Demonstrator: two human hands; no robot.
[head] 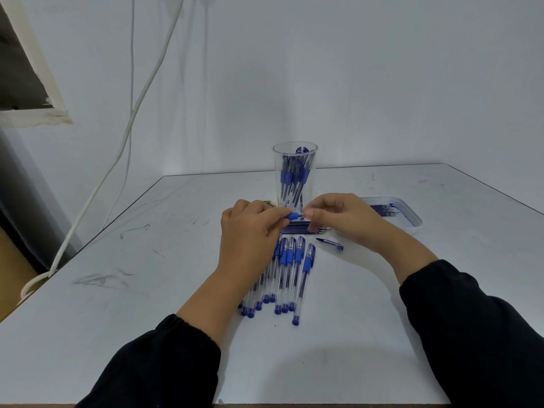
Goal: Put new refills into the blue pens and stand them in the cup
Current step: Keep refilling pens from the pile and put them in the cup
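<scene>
A clear plastic cup (295, 160) stands at the middle of the table with several blue pens upright in it. Just in front of it my left hand (250, 228) grips a blue pen (293, 216) by its blue grip section. My right hand (344, 219) pinches the metal tip end of that same pen. Under my hands lies a row of loose refills (306, 229). Several capped blue pens (290, 272) lie side by side nearer to me. A single pen cap (330, 243) lies to their right.
A white tray (409, 214) with several refills sits at the right, behind my right hand. White cables (129, 125) hang down the wall at the left. The table's left edge (97, 234) runs diagonally; the wall stands close behind the cup.
</scene>
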